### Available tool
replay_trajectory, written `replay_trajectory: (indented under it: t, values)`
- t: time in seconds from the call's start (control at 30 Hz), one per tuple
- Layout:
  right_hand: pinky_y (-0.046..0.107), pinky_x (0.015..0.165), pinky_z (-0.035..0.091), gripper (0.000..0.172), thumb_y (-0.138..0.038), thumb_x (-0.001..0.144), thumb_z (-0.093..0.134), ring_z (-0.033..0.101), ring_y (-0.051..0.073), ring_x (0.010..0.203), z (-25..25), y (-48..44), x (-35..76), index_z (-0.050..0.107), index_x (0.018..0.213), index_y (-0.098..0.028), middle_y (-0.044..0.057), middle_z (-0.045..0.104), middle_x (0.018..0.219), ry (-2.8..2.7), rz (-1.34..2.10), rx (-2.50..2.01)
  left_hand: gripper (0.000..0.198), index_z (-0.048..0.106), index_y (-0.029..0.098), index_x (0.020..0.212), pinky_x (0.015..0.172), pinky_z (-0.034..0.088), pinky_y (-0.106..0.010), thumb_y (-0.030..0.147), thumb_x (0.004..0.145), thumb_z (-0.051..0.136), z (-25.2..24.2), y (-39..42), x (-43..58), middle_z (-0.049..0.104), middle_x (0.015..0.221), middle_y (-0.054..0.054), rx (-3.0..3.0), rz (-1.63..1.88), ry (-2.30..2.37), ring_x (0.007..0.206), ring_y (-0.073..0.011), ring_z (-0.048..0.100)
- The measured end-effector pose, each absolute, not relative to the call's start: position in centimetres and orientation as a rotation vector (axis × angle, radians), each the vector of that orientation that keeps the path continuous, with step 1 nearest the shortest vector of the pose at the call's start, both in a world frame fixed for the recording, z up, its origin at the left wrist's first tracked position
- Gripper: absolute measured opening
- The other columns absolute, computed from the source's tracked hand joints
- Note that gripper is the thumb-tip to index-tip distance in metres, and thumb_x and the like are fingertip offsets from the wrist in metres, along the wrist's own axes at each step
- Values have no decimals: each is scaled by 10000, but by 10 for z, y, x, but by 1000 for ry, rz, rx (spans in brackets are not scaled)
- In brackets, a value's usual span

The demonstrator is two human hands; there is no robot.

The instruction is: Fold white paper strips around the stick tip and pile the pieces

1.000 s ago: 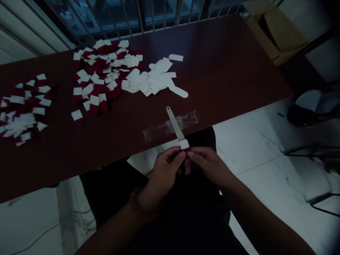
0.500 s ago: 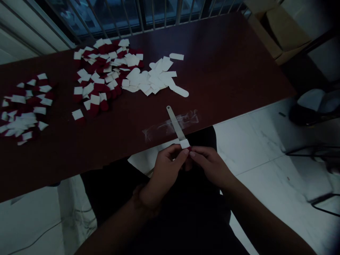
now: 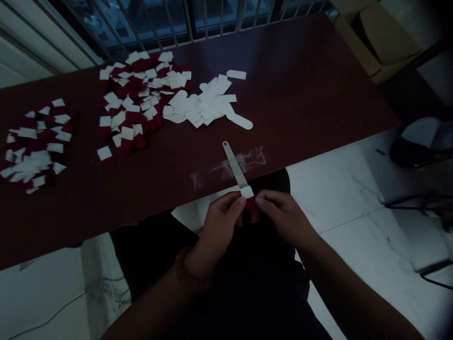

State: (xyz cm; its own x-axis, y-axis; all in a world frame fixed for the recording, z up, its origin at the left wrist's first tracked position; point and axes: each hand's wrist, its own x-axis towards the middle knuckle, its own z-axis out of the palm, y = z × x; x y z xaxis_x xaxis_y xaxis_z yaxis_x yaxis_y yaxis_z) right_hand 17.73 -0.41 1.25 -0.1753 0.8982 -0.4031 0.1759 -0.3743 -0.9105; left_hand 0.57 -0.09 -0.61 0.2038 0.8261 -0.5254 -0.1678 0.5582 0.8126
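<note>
A small red-and-white piece [image 3: 251, 203], its upper end white and its lower part dark red, is pinched at the left edge by my left hand [image 3: 221, 219]. My right hand [image 3: 285, 217] pinches its right edge, thumb on top. From the white end a flat metal strip like a steel ruler [image 3: 235, 164], with a hole at its far tip, runs out over the table edge. Whether the strip goes inside the piece or under it I cannot tell. Beneath the strip lies a crumpled clear plastic sleeve [image 3: 253, 158].
On the dark wooden table [image 3: 300, 85] are a pile of white round-ended cards [image 3: 208, 104], a large heap of red-and-white pieces [image 3: 141, 89] and another such heap [image 3: 35, 151] at left. A cardboard box [image 3: 385, 38] stands beyond the right end. Window bars [image 3: 222, 19] line the back.
My thumbs have moved apart to the two sides of the piece, so more of its red part shows. The strip stays in nearly the same place.
</note>
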Motion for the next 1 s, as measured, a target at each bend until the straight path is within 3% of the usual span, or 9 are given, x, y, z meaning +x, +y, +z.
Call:
replay_trajectory:
  t: [0.27,0.53,0.63,1.0]
  values:
    - [271,650,458,333,-352,1032,583,597,136,659,12,-3,179,666,743,-208,-14,653,693,-1278,1606,-1548,240,738,198,897,566,374,-229,437,913,730,-3,-2,6,563,650,39,679,758,1173,578,-96,457]
    - [236,635,493,92,-305,948,682,625,129,694,13,3,173,678,919,-218,-24,662,762,-1123,1484,-1537,244,738,189,978,564,360,-215,427,924,720,-10,0,8,539,637,50,665,799,1143,573,-83,434]
    - [236,617,497,116,-321,927,711,635,136,685,11,6,168,690,978,-220,-14,693,772,-1083,1437,-1577,253,735,190,992,549,354,-217,431,914,721,-9,1,9,525,630,58,647,805,1136,556,-81,419]
    - [229,563,461,165,-345,865,761,601,125,619,5,10,162,705,867,-190,-7,679,696,-976,1420,-1657,199,730,184,889,555,379,-223,381,915,712,-8,2,7,586,654,43,745,792,1187,564,-87,472]
